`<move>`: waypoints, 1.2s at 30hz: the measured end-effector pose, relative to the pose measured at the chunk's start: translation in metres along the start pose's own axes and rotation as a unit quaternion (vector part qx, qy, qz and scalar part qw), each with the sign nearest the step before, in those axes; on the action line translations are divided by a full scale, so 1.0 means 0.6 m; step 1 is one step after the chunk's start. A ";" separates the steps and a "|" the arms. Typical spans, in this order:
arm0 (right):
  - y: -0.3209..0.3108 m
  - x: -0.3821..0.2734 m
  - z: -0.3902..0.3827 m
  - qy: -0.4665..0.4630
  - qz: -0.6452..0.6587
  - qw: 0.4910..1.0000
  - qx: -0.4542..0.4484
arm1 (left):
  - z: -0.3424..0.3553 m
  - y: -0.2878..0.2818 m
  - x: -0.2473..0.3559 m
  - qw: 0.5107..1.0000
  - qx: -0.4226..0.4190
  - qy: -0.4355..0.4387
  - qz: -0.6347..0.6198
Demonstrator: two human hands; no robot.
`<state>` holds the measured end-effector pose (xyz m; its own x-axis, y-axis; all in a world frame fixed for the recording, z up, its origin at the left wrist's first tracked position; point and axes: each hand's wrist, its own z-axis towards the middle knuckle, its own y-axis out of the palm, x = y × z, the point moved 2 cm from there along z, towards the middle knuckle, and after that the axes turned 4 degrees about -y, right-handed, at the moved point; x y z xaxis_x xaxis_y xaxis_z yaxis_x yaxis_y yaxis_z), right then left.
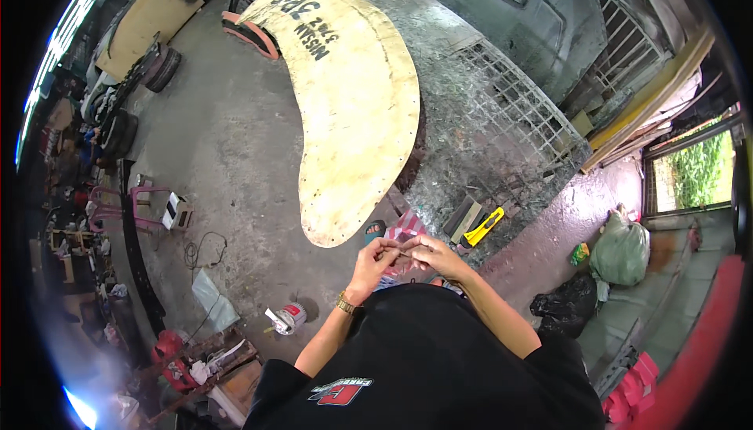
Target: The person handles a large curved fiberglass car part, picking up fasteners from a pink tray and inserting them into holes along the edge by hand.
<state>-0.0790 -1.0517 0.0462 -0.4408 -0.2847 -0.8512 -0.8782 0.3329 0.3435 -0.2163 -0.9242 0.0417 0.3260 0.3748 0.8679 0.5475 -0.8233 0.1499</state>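
Note:
My left hand (372,268), with a gold watch on its wrist, and my right hand (439,258) meet close in front of my body. The fingers of both are pinched together around something small, which they mostly hide. Just right of them, a yellow utility knife (482,228) lies on the corner of the worktable (463,156). Beside the knife are flat, dark and grey strip-like pieces (463,218). Beyond my hands, a large curved pale board (357,108) with black handwriting and small holes along its edge juts out past the table's left side.
A metal grid (518,105) is set in the table's right part. On the floor to the left are a paint can (289,319), a pink stool frame (133,203) and a tyre (162,69). Green (620,250) and black bags (566,304) stand at the right.

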 end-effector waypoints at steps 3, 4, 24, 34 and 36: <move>0.002 -0.013 0.022 -0.025 0.061 0.997 0.047 | 0.022 -0.026 0.012 0.999 0.038 0.000 -0.028; 0.001 -0.016 0.027 -0.007 0.086 0.993 0.083 | 0.029 -0.031 0.017 0.998 0.038 -0.010 -0.054; 0.061 -0.079 0.129 0.024 0.073 0.976 0.202 | 0.125 -0.083 0.033 0.946 -0.119 -0.159 -0.256; 0.065 -0.097 0.147 0.034 0.157 0.959 0.235 | 0.147 -0.094 0.070 0.976 -0.142 -0.081 -0.145; 0.060 -0.091 0.147 0.017 0.162 0.964 0.212 | 0.148 -0.097 0.090 0.979 -0.140 -0.034 -0.141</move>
<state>-0.0704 -0.9448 0.0699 -0.6913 -0.1318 -0.7105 -0.5419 0.7450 0.3890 -0.1621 -0.8178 0.0379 0.2483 0.6247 0.7403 0.3936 -0.7634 0.5122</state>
